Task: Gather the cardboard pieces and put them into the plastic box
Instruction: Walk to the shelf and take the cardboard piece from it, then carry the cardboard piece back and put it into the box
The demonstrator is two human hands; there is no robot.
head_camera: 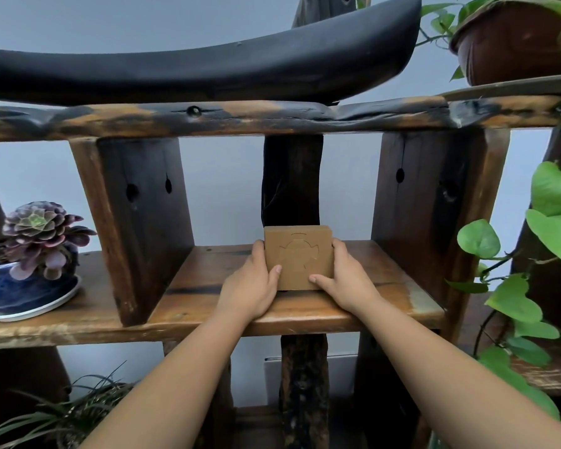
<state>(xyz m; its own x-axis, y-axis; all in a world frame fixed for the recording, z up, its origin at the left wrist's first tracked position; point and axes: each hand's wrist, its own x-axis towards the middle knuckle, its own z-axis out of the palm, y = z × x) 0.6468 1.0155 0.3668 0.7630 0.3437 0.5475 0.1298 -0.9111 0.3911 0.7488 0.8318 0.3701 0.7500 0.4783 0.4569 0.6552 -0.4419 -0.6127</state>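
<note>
- the cardboard (298, 259) is a square brown stack, standing nearly upright on the shelf (208, 296) in the middle compartment, in front of a dark post (292, 179).
- its front face carries a cut outline, a rounded figure with arms out to the sides; several layers show along the top and right edge.
- the left hand (251, 283) clasps the stack's left edge, thumb pressed on the lower front face, the other fingers (258, 251) wrapped round the side and mostly hidden behind it.
- the right hand (347, 280) clasps the right edge in the same way, thumb flat on the lower front corner, fingers curled round the side.
- both hands are closed on the cardboard, one on each side; whether its bottom edge rests on the shelf or hangs just above it cannot be told.
- both bare forearms reach up from the bottom of the view to the shelf.
- two thick upright boards wall in the compartment to left and right.
- to the left, past the left board, a purple succulent (41, 234) sits in a blue pot (17, 286) on a white saucer, on the same shelf.
- above the shelf runs a scorched beam (240, 116), and on it lies a long curved black piece (208, 66).
- green vine leaves (554, 218) hang down the right side, and a brown pot (512, 43) stands at the top right.
- grass-like leaves show at the bottom left.
- no plastic box shows in this view.
</note>
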